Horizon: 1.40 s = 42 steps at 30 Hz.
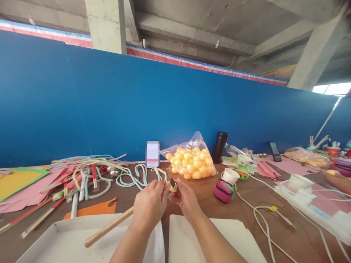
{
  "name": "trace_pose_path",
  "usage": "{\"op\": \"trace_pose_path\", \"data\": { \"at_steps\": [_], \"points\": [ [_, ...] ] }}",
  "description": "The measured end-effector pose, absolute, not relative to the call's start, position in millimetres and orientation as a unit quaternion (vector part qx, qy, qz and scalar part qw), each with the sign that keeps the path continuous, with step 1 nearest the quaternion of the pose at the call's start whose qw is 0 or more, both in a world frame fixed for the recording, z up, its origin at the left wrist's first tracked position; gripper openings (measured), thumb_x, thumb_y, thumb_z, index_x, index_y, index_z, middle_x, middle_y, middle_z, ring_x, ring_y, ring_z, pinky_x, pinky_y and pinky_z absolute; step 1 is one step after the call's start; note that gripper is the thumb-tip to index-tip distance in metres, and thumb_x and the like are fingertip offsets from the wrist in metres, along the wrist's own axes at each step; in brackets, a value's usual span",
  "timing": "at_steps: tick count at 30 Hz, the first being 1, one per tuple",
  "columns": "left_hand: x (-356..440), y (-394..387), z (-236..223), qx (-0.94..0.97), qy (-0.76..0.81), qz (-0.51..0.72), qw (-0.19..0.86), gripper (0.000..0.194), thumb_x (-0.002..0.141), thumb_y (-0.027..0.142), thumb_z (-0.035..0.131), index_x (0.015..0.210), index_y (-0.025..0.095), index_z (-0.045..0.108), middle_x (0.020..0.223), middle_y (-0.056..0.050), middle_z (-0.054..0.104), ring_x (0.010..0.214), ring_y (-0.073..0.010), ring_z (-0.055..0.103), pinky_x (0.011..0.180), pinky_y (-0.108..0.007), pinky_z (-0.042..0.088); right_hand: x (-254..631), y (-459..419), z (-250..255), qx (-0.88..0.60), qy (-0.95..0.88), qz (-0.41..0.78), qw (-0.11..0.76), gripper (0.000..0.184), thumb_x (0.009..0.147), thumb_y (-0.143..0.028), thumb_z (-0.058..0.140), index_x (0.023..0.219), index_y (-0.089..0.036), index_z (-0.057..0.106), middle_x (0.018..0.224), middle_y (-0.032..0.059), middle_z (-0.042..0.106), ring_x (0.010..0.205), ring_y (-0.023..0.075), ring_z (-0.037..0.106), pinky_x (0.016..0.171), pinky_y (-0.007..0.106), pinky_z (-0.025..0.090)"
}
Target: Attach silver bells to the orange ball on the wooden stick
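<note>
My left hand (150, 204) is closed around a round wooden stick (108, 227), which slants down to the left over a white box lid. Close against it, my right hand (185, 199) pinches a small shiny metal piece (173, 185) with something yellowish under it; fingers hide most of it, so its kind is unclear. The two hands nearly meet at the stick's upper end. Just beyond them lies a pale blue cord (134, 179). A clear plastic bag of yellow-orange balls (192, 162) stands behind my right hand.
A white lid (55, 239) and a pale flat sheet (219, 233) lie in front. Cords, red sticks and coloured paper (33, 186) pile up at left. At right are a pink pouch (223, 190), a black bottle (220, 147), white cables, a power strip (307, 204) and another person's hand (337, 182).
</note>
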<state>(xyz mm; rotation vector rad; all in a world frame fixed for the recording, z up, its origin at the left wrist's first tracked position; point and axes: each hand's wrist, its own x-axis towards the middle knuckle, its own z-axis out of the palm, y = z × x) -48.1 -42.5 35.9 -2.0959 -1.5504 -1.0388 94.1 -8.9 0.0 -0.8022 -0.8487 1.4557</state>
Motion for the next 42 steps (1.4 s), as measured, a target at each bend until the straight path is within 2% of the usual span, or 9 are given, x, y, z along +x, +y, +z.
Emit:
{"op": "trace_pose_path", "data": {
  "at_steps": [7,16,20,25,30,34,39,42],
  "points": [
    [-52.3,-42.1,36.8,-0.676,-0.568,-0.419,0.213,0.023,0.088,0.036,0.045,0.096,0.023,0.061,0.079,-0.002,0.066,0.07,-0.0145,0.061,0.056,-0.024,0.037,96.1,-7.6,0.2,-0.342,-0.341,0.637,0.601,0.044,0.072,-0.047,0.07,0.099,-0.012,0.066,0.072,0.002,0.062,0.056,0.0092,0.055,0.049,0.021,0.055],
    [-48.6,-43.6,37.1,-0.723,-0.558,-0.375,0.159,0.025,0.09,0.036,0.039,0.093,0.024,0.061,0.08,-0.002,0.065,0.069,-0.014,0.061,0.055,-0.024,0.037,94.8,-9.7,2.2,-0.344,-0.341,0.628,0.609,0.037,0.071,-0.048,0.07,0.079,-0.013,0.065,0.064,0.0002,0.059,0.056,0.0102,0.056,0.049,0.021,0.054],
    [-48.2,-42.9,36.4,-0.736,-0.565,-0.348,0.136,0.026,0.09,0.035,0.037,0.087,0.024,0.061,0.078,-0.002,0.064,0.067,-0.0146,0.06,0.052,-0.025,0.034,94.4,-9.2,1.3,-0.35,-0.348,0.628,0.602,0.038,0.071,-0.05,0.069,0.078,-0.013,0.065,0.066,0.0011,0.06,0.055,0.0102,0.056,0.05,0.022,0.055],
    [-49.1,-43.5,37.1,-0.706,-0.575,-0.386,0.148,0.026,0.09,0.036,0.038,0.093,0.024,0.06,0.081,-0.002,0.065,0.068,-0.0142,0.06,0.055,-0.025,0.036,94.1,-9.3,1.4,-0.359,-0.333,0.63,0.602,0.037,0.069,-0.048,0.071,0.076,-0.013,0.063,0.063,-0.0003,0.058,0.055,0.01,0.055,0.048,0.021,0.054],
    [-48.4,-42.6,36.1,-0.729,-0.576,-0.345,0.132,0.026,0.09,0.036,0.037,0.086,0.024,0.06,0.079,-0.001,0.064,0.066,-0.0143,0.06,0.052,-0.025,0.033,94.4,-7.4,-1.5,-0.352,-0.348,0.626,0.602,0.038,0.071,-0.05,0.069,0.076,-0.013,0.063,0.067,0.0005,0.06,0.056,0.0096,0.055,0.05,0.021,0.054],
    [-48.8,-42.8,37.8,-0.692,-0.595,-0.38,0.154,0.028,0.091,0.038,0.037,0.092,0.023,0.061,0.08,-0.003,0.065,0.069,-0.015,0.06,0.056,-0.025,0.035,95.0,-7.3,-1.8,-0.355,-0.344,0.628,0.601,0.038,0.07,-0.05,0.07,0.078,-0.013,0.063,0.065,-0.0002,0.059,0.055,0.0097,0.056,0.05,0.021,0.054],
    [-47.7,-42.8,38.9,-0.719,-0.598,-0.331,0.123,0.03,0.091,0.038,0.035,0.085,0.023,0.061,0.077,-0.002,0.064,0.065,-0.0146,0.059,0.052,-0.026,0.032,94.0,-9.4,-0.3,-0.349,-0.37,0.627,0.59,0.036,0.072,-0.049,0.068,0.079,-0.014,0.063,0.069,0.0006,0.061,0.057,0.0099,0.056,0.052,0.022,0.054],
    [-50.1,-42.2,41.1,-0.693,-0.62,-0.341,0.136,0.03,0.091,0.038,0.035,0.089,0.024,0.062,0.079,-0.002,0.064,0.068,-0.0149,0.06,0.053,-0.025,0.033,93.9,-9.5,-0.1,-0.354,-0.367,0.622,0.594,0.035,0.071,-0.048,0.07,0.079,-0.015,0.063,0.07,0.0005,0.062,0.057,0.0093,0.056,0.051,0.022,0.054]
  ]
}}
